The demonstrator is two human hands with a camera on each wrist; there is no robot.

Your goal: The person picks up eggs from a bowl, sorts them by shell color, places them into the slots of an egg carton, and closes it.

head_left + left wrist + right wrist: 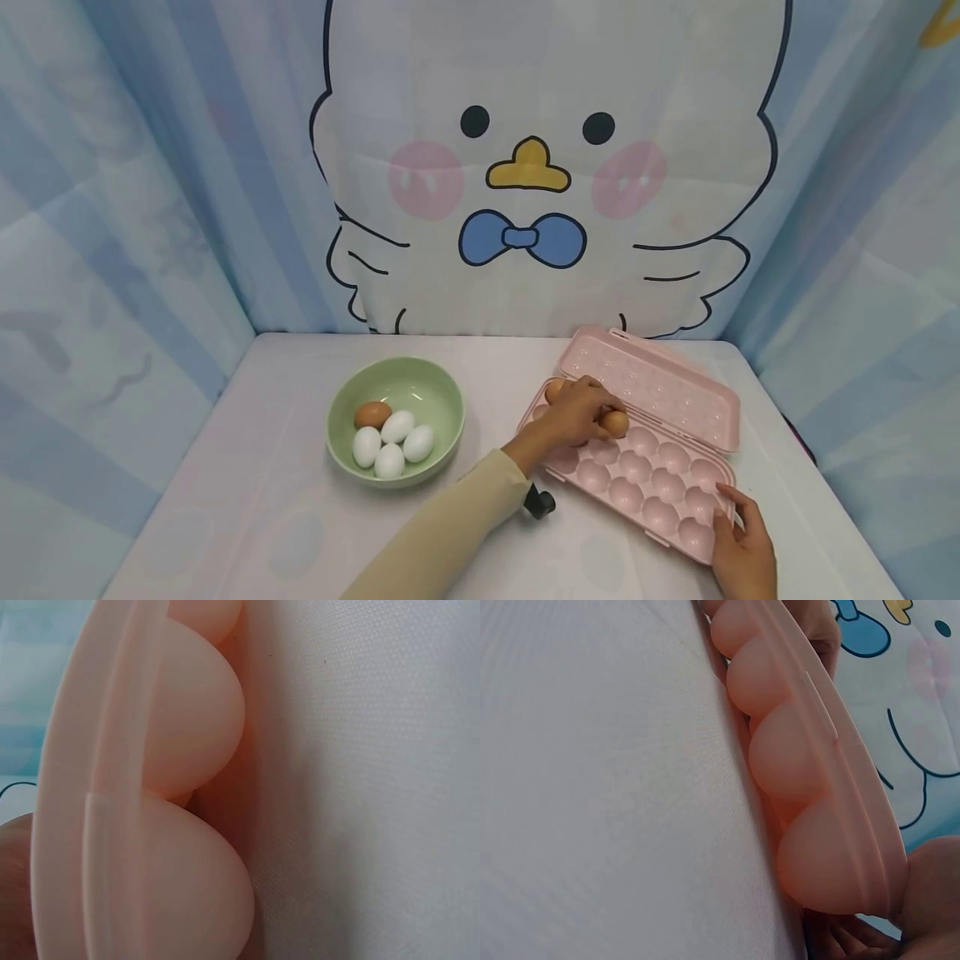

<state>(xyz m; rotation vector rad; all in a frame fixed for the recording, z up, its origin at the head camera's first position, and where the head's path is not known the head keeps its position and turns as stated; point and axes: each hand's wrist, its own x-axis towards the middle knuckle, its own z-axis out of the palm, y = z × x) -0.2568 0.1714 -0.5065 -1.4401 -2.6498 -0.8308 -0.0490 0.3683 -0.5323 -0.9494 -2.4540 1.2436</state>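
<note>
A pink plastic egg carton (630, 467) lies open on the table, its lid (652, 387) folded back. My left hand (577, 412) is over the far-left cups and holds a brown egg (615, 423) by its fingertips. Another brown egg (553, 389) sits in the far-left corner, partly covered by that hand. At the carton's near-right end my right hand (742, 546) grips the edge, with thumb and fingers on either side. The right wrist view shows the rounded undersides of the cups (787, 754) close over the table.
Left of the carton stands a green bowl (442, 400) with a brown egg (372, 414) and several white eggs (397, 427). A black wrist camera (538, 502) shows beneath the left forearm. Printed curtains (540, 283) enclose the white table (300, 517) at the back and sides.
</note>
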